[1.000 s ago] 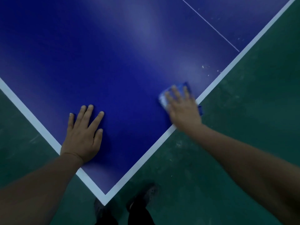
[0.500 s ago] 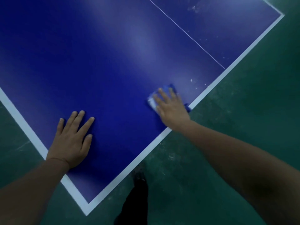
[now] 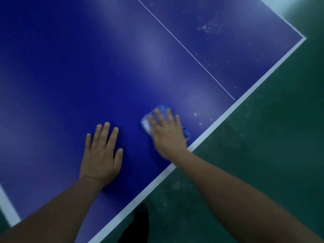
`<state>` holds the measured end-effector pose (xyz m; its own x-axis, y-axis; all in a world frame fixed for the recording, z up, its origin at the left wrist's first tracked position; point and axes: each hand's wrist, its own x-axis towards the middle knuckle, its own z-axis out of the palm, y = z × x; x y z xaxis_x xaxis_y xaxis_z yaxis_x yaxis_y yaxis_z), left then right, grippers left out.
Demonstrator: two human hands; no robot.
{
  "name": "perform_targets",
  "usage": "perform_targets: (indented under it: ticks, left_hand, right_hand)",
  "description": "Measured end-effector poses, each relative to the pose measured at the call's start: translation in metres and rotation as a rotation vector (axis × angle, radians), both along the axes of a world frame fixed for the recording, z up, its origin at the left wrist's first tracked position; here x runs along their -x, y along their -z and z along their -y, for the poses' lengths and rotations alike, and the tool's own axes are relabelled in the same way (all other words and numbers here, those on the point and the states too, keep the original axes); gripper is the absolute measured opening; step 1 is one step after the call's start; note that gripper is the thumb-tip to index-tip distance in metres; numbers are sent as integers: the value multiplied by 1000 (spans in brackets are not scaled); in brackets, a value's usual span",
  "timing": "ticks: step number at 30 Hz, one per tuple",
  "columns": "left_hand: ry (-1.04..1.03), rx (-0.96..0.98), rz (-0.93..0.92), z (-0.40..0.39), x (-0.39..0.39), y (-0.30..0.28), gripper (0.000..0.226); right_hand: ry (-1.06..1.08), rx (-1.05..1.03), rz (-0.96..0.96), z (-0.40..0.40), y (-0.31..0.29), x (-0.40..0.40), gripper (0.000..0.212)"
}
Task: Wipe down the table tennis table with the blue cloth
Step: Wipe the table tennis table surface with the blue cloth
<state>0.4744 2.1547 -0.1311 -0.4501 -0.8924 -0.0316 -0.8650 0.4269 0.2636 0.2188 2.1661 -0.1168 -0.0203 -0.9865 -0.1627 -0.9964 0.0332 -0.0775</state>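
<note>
Counter (image 3: 70, 67) fills most of the view, blue with white edge lines, and the wiping looks mid-stroke near its right edge. Left hand (image 3: 100, 155) lies flat on it, fingers straight, just bracing. Right hand (image 3: 166, 134) presses the blue cloth (image 3: 149, 123) down with straight fingers, no real grip. White specks (image 3: 198, 118) sit just beside the cloth, so I'd guess the next pass needs to sweep over those.
</note>
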Motion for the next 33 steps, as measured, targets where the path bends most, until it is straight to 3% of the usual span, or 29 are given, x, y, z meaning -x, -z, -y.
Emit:
perform_targets:
  ticks: [2, 4, 8, 10, 13, 15, 16, 19, 21, 25, 28, 30, 32, 33]
  left_hand:
    - [-5, -11, 33, 4, 4, 7, 67]
    - [10, -18, 45, 3, 4, 10, 65]
    - [14, -20, 86, 3, 6, 10, 62]
    - [11, -24, 106, 5, 6, 9, 62]
    - [13, -25, 109, 3, 7, 8, 62]
    - [20, -22, 101, 3, 8, 8, 62]
    - [19, -23, 99, 4, 7, 8, 62]
    - [19, -28, 105, 4, 8, 8, 62]
    - [24, -31, 107, 4, 8, 7, 62]
    - [19, -36, 104, 5, 8, 7, 62]
    - [5, -45, 122, 4, 7, 6, 61]
    - [0, -41, 124, 5, 9, 4, 61]
    - [0, -34, 117, 5, 9, 4, 62]
    - [-6, -31, 113, 5, 10, 3, 62]
  right_hand:
    - [252, -24, -115, 15, 4, 78, 60]
    - [513, -39, -102, 17, 2, 145, 60]
    - [767, 30, 31, 19, -3, 135, 54]
    - [642, 63, -4, 18, -1, 81, 56]
    - [92, 4, 39, -10, 1, -2, 55]
    - [-119, -18, 89, -17, 0, 9, 52]
    - [-90, 7, 73, -9, 3, 34, 52]
    - [302, 6, -71, 21, 7, 132, 54]
    - [570, -73, -40, 35, -2, 181, 57]
    - [807, -8, 47, 43, -8, 153, 55]
    - [562, 13, 37, 28, -3, 81, 55]
    - [118, -54, 46, 6, -4, 57, 54]
    - [-221, -78, 49, -5, -4, 81, 52]
    - [-217, -72, 25, -3, -4, 102, 52]
